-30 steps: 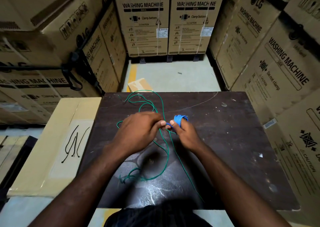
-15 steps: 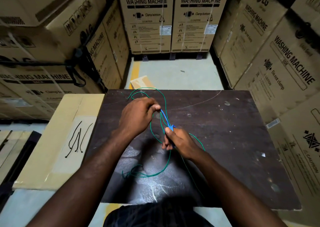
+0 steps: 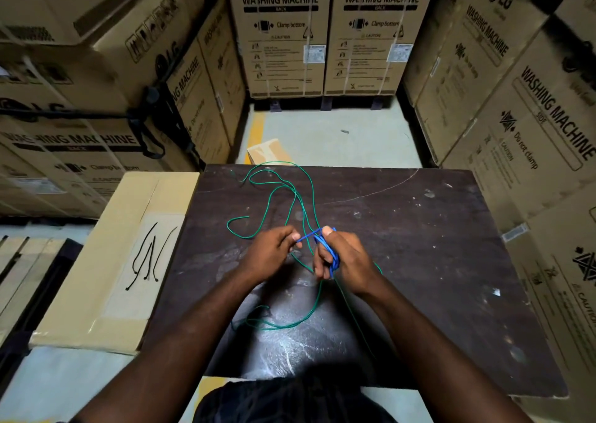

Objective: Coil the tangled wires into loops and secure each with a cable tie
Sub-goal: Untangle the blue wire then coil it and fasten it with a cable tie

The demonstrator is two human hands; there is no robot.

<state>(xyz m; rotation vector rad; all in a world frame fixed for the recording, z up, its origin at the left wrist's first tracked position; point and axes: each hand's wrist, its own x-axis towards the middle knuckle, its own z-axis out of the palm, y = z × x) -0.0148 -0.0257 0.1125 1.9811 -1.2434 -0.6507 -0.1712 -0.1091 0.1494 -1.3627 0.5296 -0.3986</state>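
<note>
A blue wire (image 3: 329, 251) is wound in small loops round the fingers of my right hand (image 3: 345, 261), which grips the coil over the middle of the dark table (image 3: 435, 245). My left hand (image 3: 274, 251) pinches the free end of the blue wire just left of the coil. A long green wire (image 3: 283, 190) lies loose and tangled on the table, running from the far edge under both hands to a curl near the front. Several black cable ties (image 3: 150, 255) lie on the flat cardboard box (image 3: 96, 309) to the left.
Tall washing machine cartons (image 3: 532, 116) wall in the table on the left, back and right. A small cardboard piece (image 3: 267, 151) lies on the floor beyond the table's far edge. Wooden pallets (image 3: 16, 261) sit at the far left.
My left hand has come back down from the far side toward my right hand, drawing the blue wire's end close. The blue wire sits in more turns on my right fingers.
</note>
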